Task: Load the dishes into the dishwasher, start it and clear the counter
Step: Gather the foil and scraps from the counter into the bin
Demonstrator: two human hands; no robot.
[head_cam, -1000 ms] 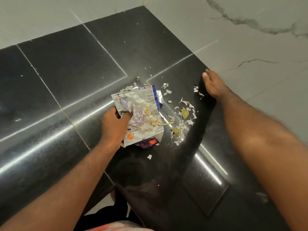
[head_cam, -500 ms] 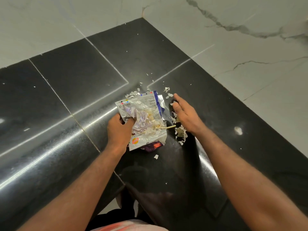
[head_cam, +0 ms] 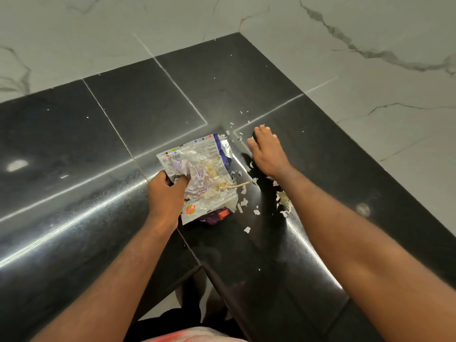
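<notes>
On the black stone counter (head_cam: 103,134) lies a crumpled white snack wrapper (head_cam: 204,174) heaped with pale peels and a thin stalk. A purple wrapper (head_cam: 218,215) peeks out from under its near edge. My left hand (head_cam: 165,193) grips the wrapper's left edge. Flat on the counter just right of the wrapper, my right hand (head_cam: 267,153) presses down with straight fingers among scattered peel scraps (head_cam: 283,201). More scraps lie around its fingertips and along my right wrist.
The counter forms an inner corner against white marble walls (head_cam: 370,58) at the back and right. Tiny white flecks dot the far counter. The counter's front edge (head_cam: 197,267) runs just before my body.
My right hand has swept from the far right wall in toward the wrapper, then shifted slightly back and up; the peel scraps are gathered closer to the wrapper. My left hand has kept its hold.
</notes>
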